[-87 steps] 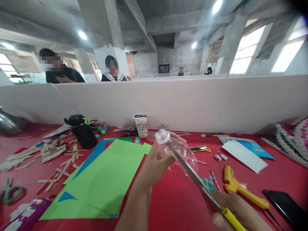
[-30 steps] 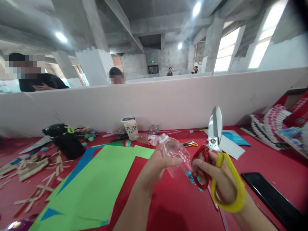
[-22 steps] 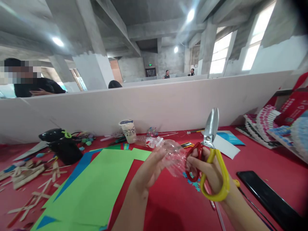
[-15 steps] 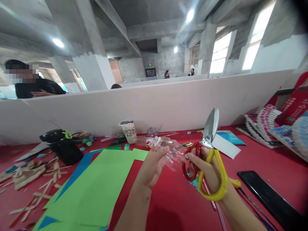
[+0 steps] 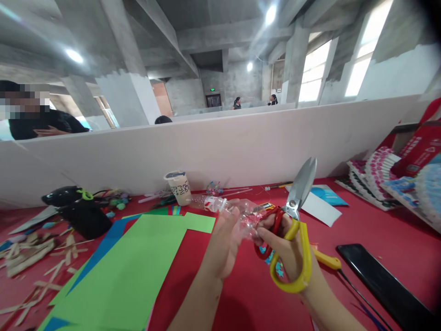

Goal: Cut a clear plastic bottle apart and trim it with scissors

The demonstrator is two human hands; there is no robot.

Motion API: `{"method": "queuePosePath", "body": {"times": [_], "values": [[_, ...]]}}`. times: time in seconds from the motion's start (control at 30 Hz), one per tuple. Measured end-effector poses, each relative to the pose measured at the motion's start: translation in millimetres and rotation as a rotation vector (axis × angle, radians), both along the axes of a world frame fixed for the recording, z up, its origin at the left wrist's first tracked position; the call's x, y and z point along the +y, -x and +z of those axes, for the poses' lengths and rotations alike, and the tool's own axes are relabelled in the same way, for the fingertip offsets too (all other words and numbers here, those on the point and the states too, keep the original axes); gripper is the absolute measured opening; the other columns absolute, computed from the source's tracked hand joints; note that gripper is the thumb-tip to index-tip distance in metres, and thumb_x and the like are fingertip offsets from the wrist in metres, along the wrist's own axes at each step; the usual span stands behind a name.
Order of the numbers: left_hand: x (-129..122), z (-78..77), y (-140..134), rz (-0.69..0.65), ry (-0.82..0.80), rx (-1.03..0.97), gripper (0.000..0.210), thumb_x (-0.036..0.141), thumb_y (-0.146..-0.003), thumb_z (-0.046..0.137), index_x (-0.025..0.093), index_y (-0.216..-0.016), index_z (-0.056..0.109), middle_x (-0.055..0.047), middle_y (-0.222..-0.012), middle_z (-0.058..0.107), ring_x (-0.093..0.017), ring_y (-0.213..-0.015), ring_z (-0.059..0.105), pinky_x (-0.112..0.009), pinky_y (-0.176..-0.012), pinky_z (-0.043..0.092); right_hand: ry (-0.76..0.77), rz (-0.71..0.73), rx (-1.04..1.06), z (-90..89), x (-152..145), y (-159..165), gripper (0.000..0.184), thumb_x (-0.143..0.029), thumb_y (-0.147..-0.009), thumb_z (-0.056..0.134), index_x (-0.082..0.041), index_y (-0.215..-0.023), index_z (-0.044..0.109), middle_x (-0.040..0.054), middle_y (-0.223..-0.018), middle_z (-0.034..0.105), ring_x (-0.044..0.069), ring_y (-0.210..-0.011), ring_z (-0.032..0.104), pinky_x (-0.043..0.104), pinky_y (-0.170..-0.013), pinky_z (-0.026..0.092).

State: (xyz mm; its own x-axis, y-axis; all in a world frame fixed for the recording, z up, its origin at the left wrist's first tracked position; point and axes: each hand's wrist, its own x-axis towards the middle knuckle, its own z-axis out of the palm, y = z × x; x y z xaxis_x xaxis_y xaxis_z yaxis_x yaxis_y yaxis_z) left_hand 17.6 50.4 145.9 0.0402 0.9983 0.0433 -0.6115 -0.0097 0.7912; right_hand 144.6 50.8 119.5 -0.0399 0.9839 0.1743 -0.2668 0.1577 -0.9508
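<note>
My left hand (image 5: 225,239) grips a clear plastic bottle piece (image 5: 247,219) with its fingers curled round it. My right hand (image 5: 284,243) carries large scissors (image 5: 292,207), one handle loop red and the other yellow, the silver blades pointing up and away from the plastic. The right fingertips also meet the near right end of the clear piece. Just beyond my left hand lies a clear bottle (image 5: 203,202) with a red and white label; whether it joins the held piece I cannot tell. Small blue star-shaped sequins (image 5: 278,267) show below the scissors.
Green paper sheets (image 5: 138,257) cover the left of the red table, near wooden sticks (image 5: 44,285) and a black container (image 5: 81,216). A paper cup (image 5: 178,187) stands by the white partition (image 5: 223,147). To the right lie a yellow-handled tool (image 5: 327,259) and a black phone (image 5: 375,280).
The view has shifted slightly. My right hand and scissors have come a little left and closer to my left hand, the yellow loop lower. Both hands keep their hold.
</note>
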Motion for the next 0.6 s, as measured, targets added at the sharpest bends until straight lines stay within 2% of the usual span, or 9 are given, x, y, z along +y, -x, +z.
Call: {"method": "queuePosePath", "body": {"times": [0.17,0.27,0.37,0.47,0.6], "values": [[-0.2,-2.2,2.8,0.005,-0.034,-0.012,0.042,0.011,-0.076,0.064,0.023,-0.114,0.053,-0.003,-0.11,0.065,-0.021,-0.107,0.062,-0.036,-0.093,0.047,0.008,-0.014,-0.104,-2.1,-3.1,5.3,0.018,-0.026,-0.079,0.068,-0.024,-0.076,0.05,-0.0043,-0.061,0.058,0.016,-0.053,0.054,0.029,-0.053,0.045],[1.7,-4.2,6.7,-0.003,-0.012,-0.056,0.05,0.006,-0.071,0.059,0.024,-0.118,0.053,-0.003,-0.105,0.067,-0.022,-0.103,0.063,-0.037,-0.091,0.048,-0.018,-0.028,-0.141,-1.5,-7.3,11.0,0.014,-0.024,-0.079,0.066,-0.023,-0.077,0.053,-0.0019,-0.07,0.06,0.018,-0.065,0.057,0.03,-0.064,0.048],[2.9,-3.5,7.8,0.036,-0.001,-0.049,0.04,0.009,-0.072,0.057,0.021,-0.11,0.056,-0.005,-0.097,0.069,-0.022,-0.096,0.065,-0.038,-0.089,0.049,-0.031,-0.017,-0.159,-2.5,-11.5,15.8,0.013,-0.029,-0.08,0.064,-0.024,-0.079,0.052,-0.0006,-0.075,0.059,0.02,-0.073,0.057,0.032,-0.071,0.047],[3.8,0.7,9.8,0.046,-0.025,-0.039,0.03,0.013,-0.077,0.058,0.02,-0.106,0.059,-0.004,-0.096,0.07,-0.021,-0.097,0.066,-0.036,-0.089,0.049,-0.018,0.043,-0.192,-2.9,-15.0,13.4,0.02,-0.035,-0.083,0.064,-0.024,-0.077,0.049,-0.0019,-0.068,0.056,0.018,-0.063,0.054,0.031,-0.062,0.047],[5.5,8.8,24.7,0.072,-0.071,-0.027,0.035,0.014,-0.078,0.06,0.02,-0.113,0.059,-0.004,-0.097,0.071,-0.022,-0.099,0.067,-0.036,-0.089,0.051,-0.024,0.187,-0.258,4.6,-19.2,-2.9,0.031,-0.047,-0.087,0.06,-0.023,-0.07,0.049,-0.0028,-0.054,0.055,0.016,-0.051,0.053,0.029,-0.053,0.044]]}}
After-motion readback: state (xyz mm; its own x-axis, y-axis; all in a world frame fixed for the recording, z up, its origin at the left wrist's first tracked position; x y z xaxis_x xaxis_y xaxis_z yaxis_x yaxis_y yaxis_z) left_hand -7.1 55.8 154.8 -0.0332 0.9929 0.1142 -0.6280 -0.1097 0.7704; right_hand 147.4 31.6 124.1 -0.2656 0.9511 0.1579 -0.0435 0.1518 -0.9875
